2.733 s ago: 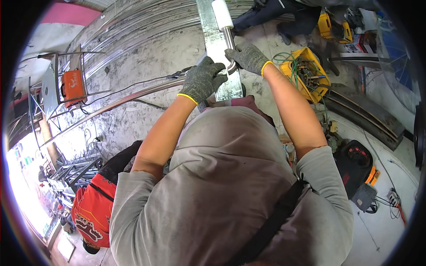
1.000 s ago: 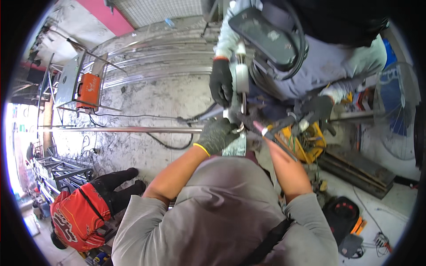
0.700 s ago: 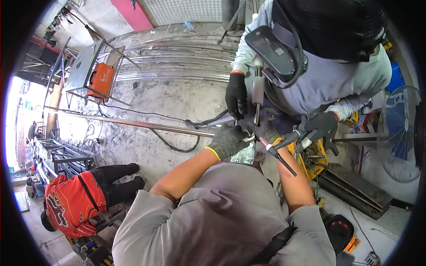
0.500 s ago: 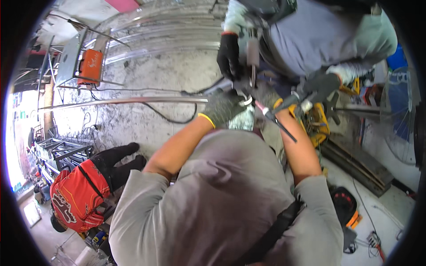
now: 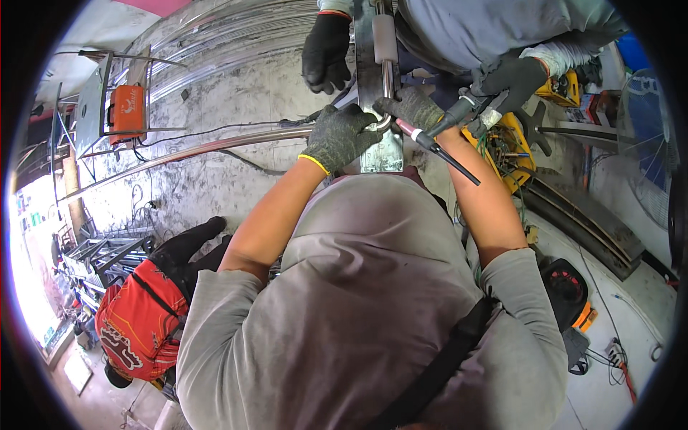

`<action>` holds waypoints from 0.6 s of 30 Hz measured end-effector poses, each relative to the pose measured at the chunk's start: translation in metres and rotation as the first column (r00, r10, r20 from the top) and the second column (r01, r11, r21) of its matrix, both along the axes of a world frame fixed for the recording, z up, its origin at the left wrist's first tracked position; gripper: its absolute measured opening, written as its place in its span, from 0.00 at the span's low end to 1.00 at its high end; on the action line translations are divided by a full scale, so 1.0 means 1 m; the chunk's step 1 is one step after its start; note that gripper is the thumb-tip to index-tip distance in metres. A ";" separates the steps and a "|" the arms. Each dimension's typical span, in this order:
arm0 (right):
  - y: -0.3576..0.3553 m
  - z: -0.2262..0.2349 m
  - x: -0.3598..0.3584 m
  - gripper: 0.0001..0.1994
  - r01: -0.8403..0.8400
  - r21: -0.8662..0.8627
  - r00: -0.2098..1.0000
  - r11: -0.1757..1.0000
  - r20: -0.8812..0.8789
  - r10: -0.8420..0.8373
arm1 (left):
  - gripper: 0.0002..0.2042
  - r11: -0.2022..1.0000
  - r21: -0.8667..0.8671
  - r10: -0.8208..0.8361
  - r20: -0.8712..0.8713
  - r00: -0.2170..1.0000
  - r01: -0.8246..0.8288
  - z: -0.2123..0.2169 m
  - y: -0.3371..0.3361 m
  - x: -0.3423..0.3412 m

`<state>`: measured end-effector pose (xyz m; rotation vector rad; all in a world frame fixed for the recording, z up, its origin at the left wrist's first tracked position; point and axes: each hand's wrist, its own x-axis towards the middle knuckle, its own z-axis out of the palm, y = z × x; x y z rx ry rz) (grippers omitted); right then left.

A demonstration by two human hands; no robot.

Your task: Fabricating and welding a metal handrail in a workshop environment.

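Head view, upper centre: left hand (image 5: 339, 136) and right hand (image 5: 410, 107), both gloved, close around the curved steel tube (image 5: 384, 86).

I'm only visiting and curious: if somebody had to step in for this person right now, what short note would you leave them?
Left hand: gloved, gripping the metal tube at its lower bend against the flat steel post.
Right hand: gloved, steadying the same bend from the other side.
Co-worker: one black-gloved hand beside the post, the other holding a welding torch, tip near the joint.
Done: tube held in place against the post.
Left: I cannot see a finished weld; keep holding. Yellow crate sits on the right.
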<state>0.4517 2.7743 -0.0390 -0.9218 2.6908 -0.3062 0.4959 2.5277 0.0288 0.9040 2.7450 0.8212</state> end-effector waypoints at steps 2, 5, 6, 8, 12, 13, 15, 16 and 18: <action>0.007 -0.007 0.002 0.19 -0.032 -0.081 0.995 0.996 -0.094 0.025 | 0.19 1.000 0.015 -0.006 0.002 1.000 0.006 -0.001 0.002 -0.001; 0.005 -0.002 0.002 0.18 0.034 -0.074 0.999 0.997 0.007 -0.033 | 0.20 1.000 0.014 0.002 -0.002 1.000 -0.002 -0.002 0.000 -0.002; 0.002 0.003 0.002 0.18 0.030 -0.074 1.000 0.997 0.013 -0.029 | 0.20 1.000 0.014 0.007 0.004 1.000 -0.007 -0.004 0.000 -0.002; -0.007 0.017 0.001 0.18 0.171 -0.071 0.973 0.983 0.171 -0.157 | 0.20 1.000 -0.007 0.025 0.012 1.000 -0.025 -0.005 -0.001 -0.001; -0.006 0.021 0.005 0.21 0.390 -0.176 0.889 0.904 0.326 -0.321 | 0.20 0.999 0.037 0.008 0.011 1.000 -0.008 0.001 0.000 -0.001; -0.007 0.029 0.008 0.16 0.202 -0.109 0.968 0.973 0.173 -0.182 | 0.20 0.999 0.023 0.027 0.052 0.998 -0.028 -0.001 0.000 -0.001; -0.010 0.034 0.012 0.17 0.284 -0.218 0.949 0.933 0.202 -0.242 | 0.21 0.999 -0.005 0.038 0.068 0.997 -0.038 0.003 0.002 0.000; -0.010 0.034 0.014 0.22 0.373 -0.321 0.922 0.871 0.231 -0.310 | 0.21 0.999 -0.031 0.037 0.077 0.996 -0.035 0.007 0.004 -0.001; -0.008 0.032 0.011 0.19 0.439 -0.308 0.871 0.844 0.376 -0.316 | 0.21 0.997 -0.069 0.036 0.113 0.993 -0.029 0.013 0.005 -0.002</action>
